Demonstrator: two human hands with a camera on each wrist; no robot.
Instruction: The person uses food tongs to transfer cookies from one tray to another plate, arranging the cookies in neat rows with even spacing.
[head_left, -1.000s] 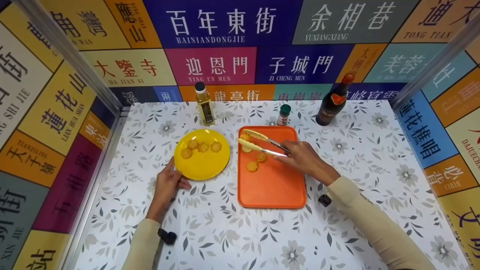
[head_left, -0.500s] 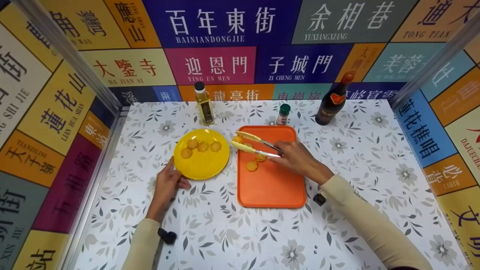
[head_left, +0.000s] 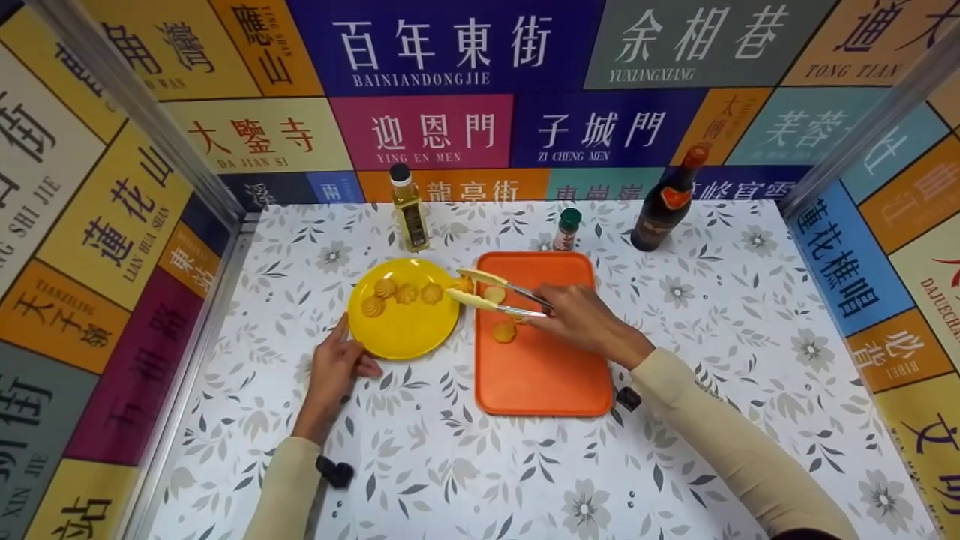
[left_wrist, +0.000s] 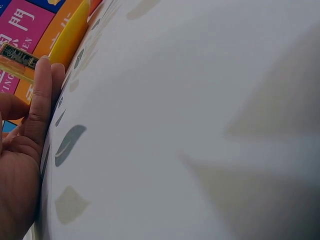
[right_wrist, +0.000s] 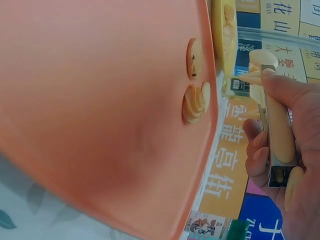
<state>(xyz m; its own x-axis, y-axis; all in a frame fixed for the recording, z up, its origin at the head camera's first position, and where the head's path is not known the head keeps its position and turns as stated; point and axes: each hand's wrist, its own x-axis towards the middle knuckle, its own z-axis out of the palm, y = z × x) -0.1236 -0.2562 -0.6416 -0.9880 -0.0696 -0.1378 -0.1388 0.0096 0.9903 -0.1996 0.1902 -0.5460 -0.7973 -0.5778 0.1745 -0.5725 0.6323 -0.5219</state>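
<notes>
My right hand [head_left: 581, 319] grips a pair of kitchen tongs [head_left: 525, 296] with metal arms and pale yellow tips. Between those tips a piped butter cookie [head_left: 464, 284] is held at the right rim of a round yellow plate [head_left: 401, 334]. Several swirled cookies [head_left: 406, 293] lie on the plate's upper half. At the plate's lower left edge rests my left hand [head_left: 337, 371]; in the left wrist view its fingers [left_wrist: 42, 95] are straight and reach the rim. An orange tray [head_left: 544, 375] bears more cookies [head_left: 504, 331], partly hidden by the tongs in the head view.
Behind the plate stands an oil bottle [head_left: 409, 214]. A small green-capped shaker [head_left: 568, 229] is just behind the tray, and a dark red-capped bottle [head_left: 664, 206] is at the back right. Printed panels [head_left: 439, 131] enclose the flowered tabletop [head_left: 465, 480].
My right hand has moved left with the tongs, carrying a cookie from the tray's upper left corner to the plate's right rim. The left hand stays at the plate.
</notes>
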